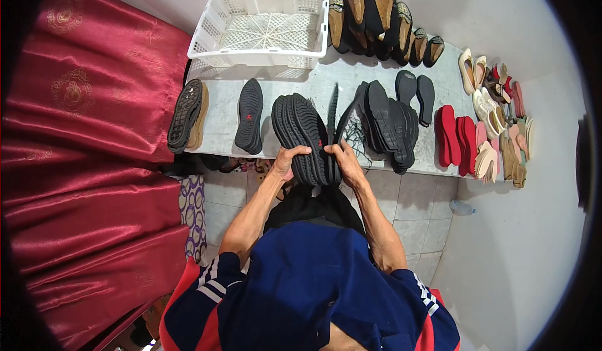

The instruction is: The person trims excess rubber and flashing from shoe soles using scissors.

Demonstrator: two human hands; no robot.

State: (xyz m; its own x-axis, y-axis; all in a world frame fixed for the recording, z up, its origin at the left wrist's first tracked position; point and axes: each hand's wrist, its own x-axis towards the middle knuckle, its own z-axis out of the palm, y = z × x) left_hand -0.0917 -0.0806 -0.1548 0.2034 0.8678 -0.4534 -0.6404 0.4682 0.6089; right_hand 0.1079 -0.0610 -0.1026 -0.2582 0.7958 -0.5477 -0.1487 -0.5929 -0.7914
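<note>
A thick row of black shoe soles stands on edge at the table's front, in front of my body. My left hand is closed around its left side, the thumb lying across the ridged face. At the right end of the row, my right hand pinches black soles, its thumb against the stack. One sole there shows edge-on, and another black sole leans away to the right. Beyond it lies a second pile of black soles, with dark stringy scraps between the two.
A white plastic basket sits at the back. Black soles lie left of centre; black and tan soles lie farther left. Dark shoes line the back right. Red soles and light shoes fill the right end. A red curtain hangs left.
</note>
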